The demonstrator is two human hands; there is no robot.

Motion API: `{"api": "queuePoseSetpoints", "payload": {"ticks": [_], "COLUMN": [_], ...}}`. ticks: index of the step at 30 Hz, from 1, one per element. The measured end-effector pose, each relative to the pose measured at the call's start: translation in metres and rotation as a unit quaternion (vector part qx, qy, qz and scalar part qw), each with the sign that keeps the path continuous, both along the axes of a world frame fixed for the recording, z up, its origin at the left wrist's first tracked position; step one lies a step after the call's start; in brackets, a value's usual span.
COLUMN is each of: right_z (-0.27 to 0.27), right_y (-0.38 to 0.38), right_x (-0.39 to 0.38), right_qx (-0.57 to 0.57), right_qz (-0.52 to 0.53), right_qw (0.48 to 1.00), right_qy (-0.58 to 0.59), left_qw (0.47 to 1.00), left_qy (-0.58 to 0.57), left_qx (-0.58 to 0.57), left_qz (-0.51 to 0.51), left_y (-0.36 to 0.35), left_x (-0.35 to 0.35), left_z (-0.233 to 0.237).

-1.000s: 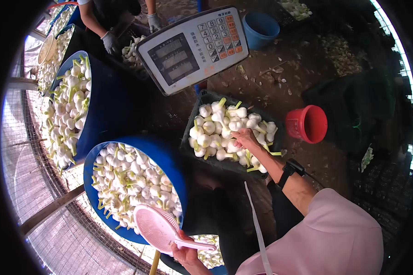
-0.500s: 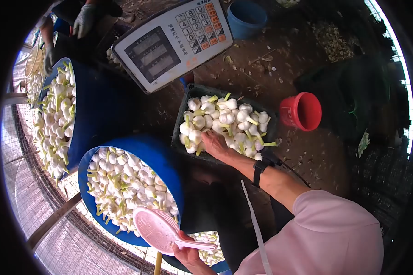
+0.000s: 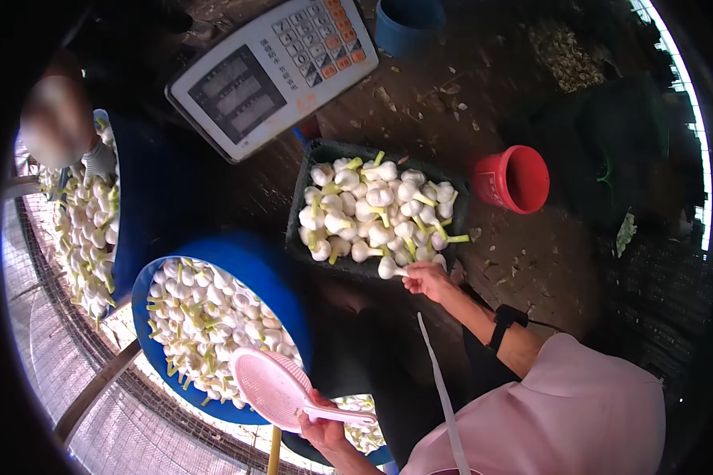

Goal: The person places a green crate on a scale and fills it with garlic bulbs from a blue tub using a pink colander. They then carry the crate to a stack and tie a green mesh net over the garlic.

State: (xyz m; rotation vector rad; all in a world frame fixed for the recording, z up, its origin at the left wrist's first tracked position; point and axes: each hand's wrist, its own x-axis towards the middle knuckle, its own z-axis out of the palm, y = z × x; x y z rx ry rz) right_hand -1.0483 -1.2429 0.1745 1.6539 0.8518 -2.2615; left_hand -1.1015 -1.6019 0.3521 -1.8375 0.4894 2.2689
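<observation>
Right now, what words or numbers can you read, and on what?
"789", "456", "123", "0": number keys of the scale
"强效防水 节能省电": beside those keys
Too blurred to read: its display, orange keys, orange marking; marking on the red bucket

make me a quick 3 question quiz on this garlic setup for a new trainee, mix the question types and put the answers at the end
1. True or false: the left hand holds the pink strainer by its handle.

2. What is the right hand holding?
a) a keypad
b) a garlic bulb
c) a wooden pole

3. Fill in the colour: the bucket nearest the dark crate of garlic is ____.

Key: 1 true; 2 b; 3 red
</observation>
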Motion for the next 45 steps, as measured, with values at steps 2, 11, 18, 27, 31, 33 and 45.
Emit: {"api": "queuePoseSetpoints", "payload": {"ticks": [2,11,18,27,31,33,45], "right_z": [0.013,0.056,0.054,0.057,0.049,0.044,0.047], "right_y": [-0.004,-0.022,-0.018,-0.012,-0.015,-0.015,-0.016], "right_x": [-0.009,-0.043,-0.039,-0.047,-0.037,-0.031,-0.042], "right_qx": [-0.078,-0.247,-0.244,-0.233,-0.223,-0.219,-0.185], "right_qz": [0.036,0.101,0.136,0.130,0.118,0.071,0.046], "right_qw": [0.995,0.954,0.951,0.954,0.956,0.963,0.968], "right_qy": [0.046,0.136,0.129,0.139,0.149,0.139,0.163], "left_qw": [1.000,0.996,1.000,0.999,1.000,0.999,0.988], "left_qy": [-0.011,0.008,0.003,-0.031,0.009,0.037,0.125], "left_qx": [-0.022,0.076,0.010,-0.034,0.010,0.032,0.076], "left_qz": [-0.008,0.053,-0.019,0.011,0.000,-0.009,0.043], "left_y": [0.001,-0.006,0.021,-0.003,-0.004,-0.003,0.004], "left_x": [-0.004,-0.002,-0.018,-0.005,-0.001,-0.001,-0.004], "left_z": [0.000,0.007,0.047,0.006,0.009,0.011,0.003]}}
